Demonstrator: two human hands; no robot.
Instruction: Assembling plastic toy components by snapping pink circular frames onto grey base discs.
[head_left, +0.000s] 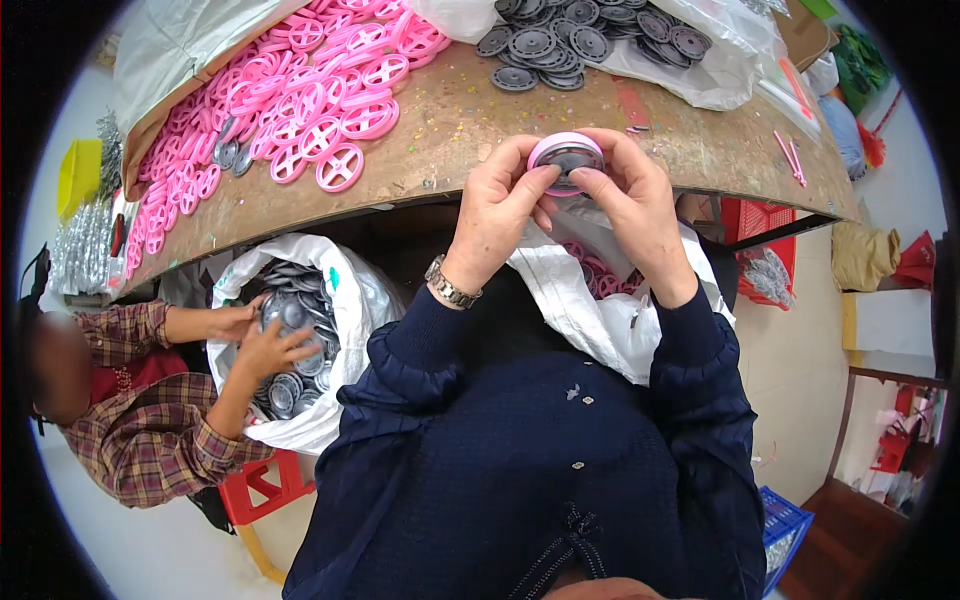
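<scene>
Both my hands hold one round plastic wheel piece [567,150], a dark grey disc set in a pink ring, just over the table's near edge. My left hand [503,195] grips its left side and my right hand [630,190] its right, with both thumbs pressed on the grey disc. Many pink rings with crossed spokes [340,165] lie heaped on the table to the left. Dark grey discs [540,45] are piled at the back. Below my hands, an open white sack [560,290] holds pink and dark pieces.
At left, a co-worker in a plaid shirt [150,420] reaches into a white sack [345,270] of grey discs. The wooden table [450,120] curves across in front. Two thin pink sticks [792,160] lie at its right. A red basket [765,260] stands below; a blue crate [788,530] is lower right.
</scene>
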